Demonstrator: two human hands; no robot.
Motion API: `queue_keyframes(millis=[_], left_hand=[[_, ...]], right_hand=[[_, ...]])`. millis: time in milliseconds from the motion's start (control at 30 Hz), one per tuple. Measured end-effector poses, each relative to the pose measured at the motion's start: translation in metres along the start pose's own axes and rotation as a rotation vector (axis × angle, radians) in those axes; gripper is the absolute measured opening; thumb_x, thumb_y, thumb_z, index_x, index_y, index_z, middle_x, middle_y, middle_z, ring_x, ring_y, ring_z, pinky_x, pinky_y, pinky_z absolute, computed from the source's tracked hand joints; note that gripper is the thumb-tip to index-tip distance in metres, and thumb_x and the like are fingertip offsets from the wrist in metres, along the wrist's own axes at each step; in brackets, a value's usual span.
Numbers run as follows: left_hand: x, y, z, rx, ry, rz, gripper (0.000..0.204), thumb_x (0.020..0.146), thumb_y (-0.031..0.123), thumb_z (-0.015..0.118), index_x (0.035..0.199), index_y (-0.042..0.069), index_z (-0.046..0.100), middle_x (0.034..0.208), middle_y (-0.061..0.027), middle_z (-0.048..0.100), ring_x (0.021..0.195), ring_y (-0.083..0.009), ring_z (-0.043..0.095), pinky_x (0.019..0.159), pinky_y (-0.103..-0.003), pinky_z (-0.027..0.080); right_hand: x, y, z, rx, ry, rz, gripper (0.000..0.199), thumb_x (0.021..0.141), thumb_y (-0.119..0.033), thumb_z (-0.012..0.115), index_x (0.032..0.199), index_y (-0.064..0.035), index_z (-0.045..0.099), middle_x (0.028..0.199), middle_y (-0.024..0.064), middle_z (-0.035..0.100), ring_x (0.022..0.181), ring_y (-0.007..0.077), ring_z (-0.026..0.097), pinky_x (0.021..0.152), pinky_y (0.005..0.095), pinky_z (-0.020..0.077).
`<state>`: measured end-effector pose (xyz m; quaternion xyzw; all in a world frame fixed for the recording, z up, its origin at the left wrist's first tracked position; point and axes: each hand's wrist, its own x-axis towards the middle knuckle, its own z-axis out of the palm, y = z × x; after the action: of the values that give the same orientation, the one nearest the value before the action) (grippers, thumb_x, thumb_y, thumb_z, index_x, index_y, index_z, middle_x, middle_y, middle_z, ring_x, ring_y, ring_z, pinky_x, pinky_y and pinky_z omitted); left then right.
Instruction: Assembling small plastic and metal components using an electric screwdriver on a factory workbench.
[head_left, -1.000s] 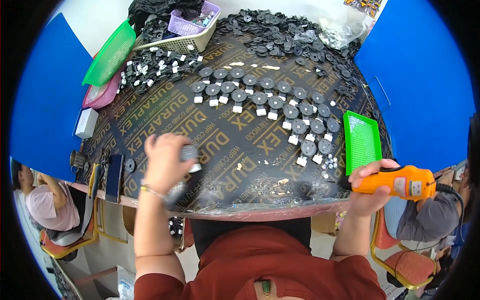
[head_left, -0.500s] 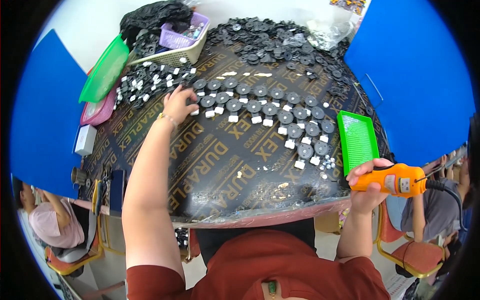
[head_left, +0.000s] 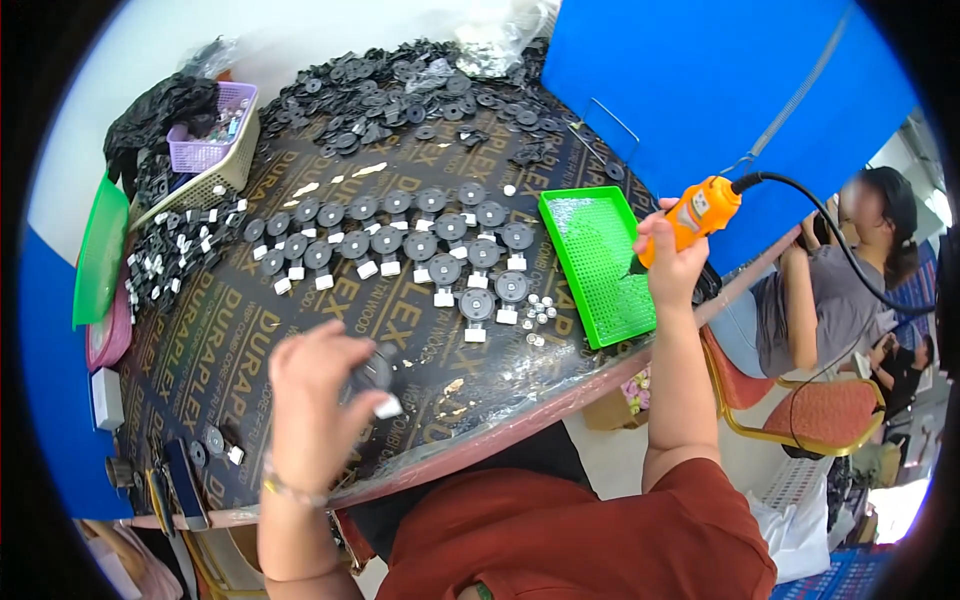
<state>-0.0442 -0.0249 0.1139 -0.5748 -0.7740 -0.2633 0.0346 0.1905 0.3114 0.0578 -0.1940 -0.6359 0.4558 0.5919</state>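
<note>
With my left hand (head_left: pixel 318 395) I am pinching a black disc part (head_left: pixel 372 372) between thumb and fingers, as far as the blur is showing, over the near side of the dark table (head_left: pixel 415 330); whether it is touching the surface I cannot tell. Its white block (head_left: pixel 388 405) is sticking out to the right, toward the near edge. The piece is looking light and stiff, probably moulded plastic, so I am judging that a light pinch across the disc's rim is suiting it; the smooth face is likely being a little slippery, and the narrow block is seeming the poorer place for leverage. My right hand (head_left: pixel 672 250) is wrapping firmly round an orange power tool (head_left: pixel 700 212), its dark tip pointing down over the green tray (head_left: pixel 600 255) on the right. That tool is looking the heavier of the two, with its black cable (head_left: pixel 840 235) probably dragging on the back end, so holding round the body is making sense. Beyond my left hand, rows of matching discs (head_left: pixel 420 245) are lying across the middle, with small shiny pieces (head_left: pixel 540 312) sitting just left of the tray.
</note>
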Motion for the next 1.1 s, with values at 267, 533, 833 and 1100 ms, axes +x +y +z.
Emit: queue_keyframes(millis=[267, 533, 833, 1100], left_hand=[[-0.002, 0.020, 0.071, -0.155, -0.161, -0.013, 0.048, 0.062, 0.015, 0.083, 0.106, 0.008, 0.066, 0.104, -0.0070, 0.066, 0.114, -0.0282, 0.056, 0.101, -0.046, 0.034], [-0.007, 0.005, 0.092, -0.267, -0.122, -0.107, 0.052, 0.059, 0.022, 0.087, 0.105, 0.009, 0.066, 0.109, -0.0099, 0.066, 0.118, -0.0300, 0.054, 0.104, -0.045, 0.032], [-0.011, 0.001, 0.101, -0.278, -0.137, -0.045, 0.046, 0.065, 0.028, 0.084, 0.103, 0.009, 0.067, 0.107, -0.0078, 0.067, 0.123, -0.0276, 0.052, 0.106, -0.044, 0.030], [-0.013, -0.001, 0.105, -0.300, -0.093, -0.042, 0.048, 0.063, 0.024, 0.086, 0.104, 0.009, 0.067, 0.104, -0.0074, 0.066, 0.120, -0.0276, 0.053, 0.103, -0.044, 0.031]], right_hand=[[-0.009, 0.003, -0.003, 0.064, -0.024, 0.037, 0.030, 0.090, -0.014, 0.068, 0.110, -0.0004, 0.050, 0.077, 0.0058, 0.060, 0.060, 0.0098, 0.058, 0.058, 0.0227, 0.0483], [-0.010, -0.007, -0.003, 0.100, -0.016, -0.004, 0.029, 0.091, -0.014, 0.065, 0.111, 0.0006, 0.050, 0.079, 0.0085, 0.062, 0.060, 0.0120, 0.058, 0.059, 0.0256, 0.0491], [-0.062, -0.068, 0.079, 0.390, -0.295, -0.015, 0.059, 0.083, -0.053, 0.069, 0.109, -0.0042, 0.048, 0.080, 0.0137, 0.063, 0.056, 0.0187, 0.060, 0.050, 0.0320, 0.0526], [-0.091, -0.064, 0.139, 0.590, -0.710, 0.137, 0.059, 0.079, -0.036, 0.079, 0.113, -0.0018, 0.047, 0.086, 0.0160, 0.065, 0.065, 0.0176, 0.063, 0.059, 0.0276, 0.0536]])
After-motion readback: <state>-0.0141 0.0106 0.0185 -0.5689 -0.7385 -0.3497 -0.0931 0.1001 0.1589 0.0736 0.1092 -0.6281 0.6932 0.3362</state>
